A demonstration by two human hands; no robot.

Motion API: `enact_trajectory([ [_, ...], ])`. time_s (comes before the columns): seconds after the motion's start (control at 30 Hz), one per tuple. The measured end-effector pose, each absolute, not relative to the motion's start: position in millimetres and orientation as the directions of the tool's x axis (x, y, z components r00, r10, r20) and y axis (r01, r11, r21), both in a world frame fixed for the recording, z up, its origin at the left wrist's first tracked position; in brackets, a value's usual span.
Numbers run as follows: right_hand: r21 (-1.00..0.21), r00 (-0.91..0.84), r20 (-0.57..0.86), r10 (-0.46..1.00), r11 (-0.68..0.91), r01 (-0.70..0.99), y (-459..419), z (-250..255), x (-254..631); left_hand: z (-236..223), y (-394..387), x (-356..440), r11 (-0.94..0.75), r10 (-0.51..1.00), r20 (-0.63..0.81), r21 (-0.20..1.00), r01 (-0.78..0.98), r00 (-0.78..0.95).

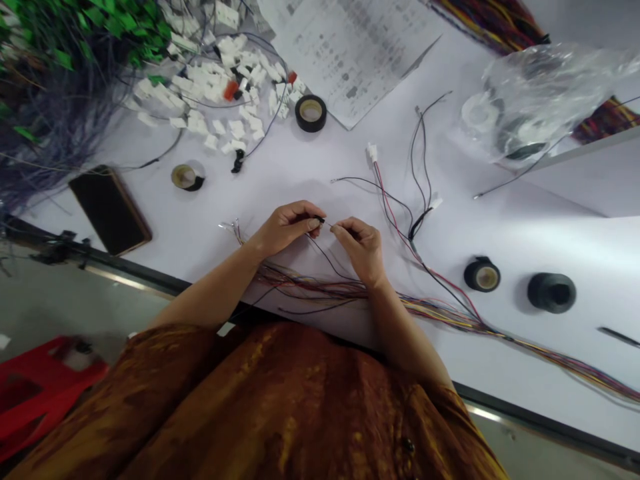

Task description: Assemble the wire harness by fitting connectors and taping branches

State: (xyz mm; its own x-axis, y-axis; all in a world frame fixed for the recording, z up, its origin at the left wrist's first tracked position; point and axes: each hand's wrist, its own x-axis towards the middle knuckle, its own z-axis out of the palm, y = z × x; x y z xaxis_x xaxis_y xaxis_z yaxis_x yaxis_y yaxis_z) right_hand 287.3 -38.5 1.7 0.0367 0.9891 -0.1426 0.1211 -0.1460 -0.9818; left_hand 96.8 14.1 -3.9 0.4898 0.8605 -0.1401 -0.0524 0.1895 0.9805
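Observation:
My left hand (287,230) and my right hand (360,250) pinch close together over the white table (175,227). The left fingertips hold a small black wire end (319,219). The right fingertips hold a thin pale wire tip (332,227), a small gap from it. A multicoloured wire bundle (440,317) runs under my right wrist and fans out beneath my forearms. Just above my hands lies a loose red-and-black wire lead (385,193) with a white connector (373,152).
A pile of white connectors (210,93) lies at the top, by a printed sheet (350,53). Several black tape rolls (311,113) stand around. A phone (110,210), a plastic bag (540,100) and a green-tagged wire bunch (75,47) surround the work. The table edge runs below my arms.

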Motion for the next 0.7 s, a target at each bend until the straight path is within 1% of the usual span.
enact_trajectory([
  [0.27,-0.984,0.022,-0.134,0.991,-0.136,0.114,-39.2,2.8,286.7,-1.9,12.6,97.5,0.119,0.857,-0.111,0.993,0.017,0.502],
  [0.4,-0.984,0.01,-0.148,0.989,-0.148,0.098,-39.8,1.4,288.2,-1.2,12.0,97.2,0.151,0.855,-0.146,0.988,0.03,0.498],
  [0.53,-0.982,0.002,-0.181,0.983,-0.181,0.055,-39.6,1.0,289.7,-0.4,11.9,97.0,0.191,0.863,-0.168,0.982,0.0,0.476],
  [0.7,-0.986,0.022,-0.13,0.991,-0.132,0.106,-38.6,1.9,289.8,-0.3,12.5,96.3,0.214,0.862,-0.193,0.977,0.01,0.468],
])
